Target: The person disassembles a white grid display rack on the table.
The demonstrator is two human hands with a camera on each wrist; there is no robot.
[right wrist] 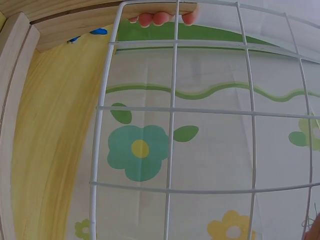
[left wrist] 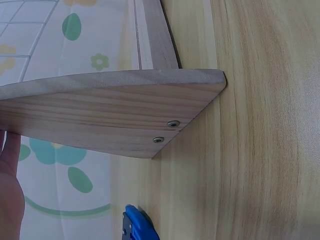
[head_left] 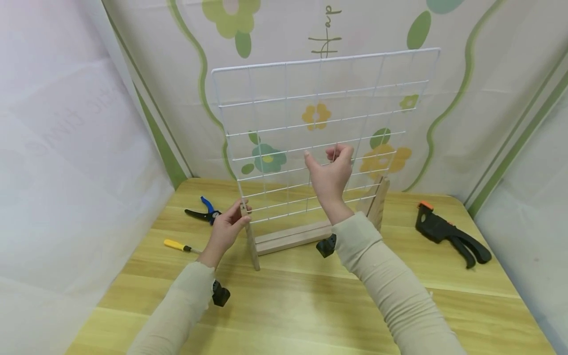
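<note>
A white wire grid panel (head_left: pixel 275 103) stands tilted between the two side pieces of a wooden stand (head_left: pixel 293 237). My left hand (head_left: pixel 228 228) grips the top of the left wooden side piece (left wrist: pixel 100 110), thumb on the near side; its fingertips (right wrist: pixel 160 19) show past the wood in the right wrist view. My right hand (head_left: pixel 330 172) is at the middle of the panel, fingers curled round a wire and thumb raised apart. The panel's lower left corner lies close beside the left side piece. Two metal screws (left wrist: pixel 173 123) show low on that piece's outer face.
Blue-handled pliers (head_left: pixel 208 212) and a yellow-handled screwdriver (head_left: pixel 177 245) lie left of the stand. To the right, a black tool with an orange tip (head_left: pixel 448 234) rests on the wooden table (head_left: pixel 288 305). A patterned cloth (head_left: pixel 377 29) hangs behind.
</note>
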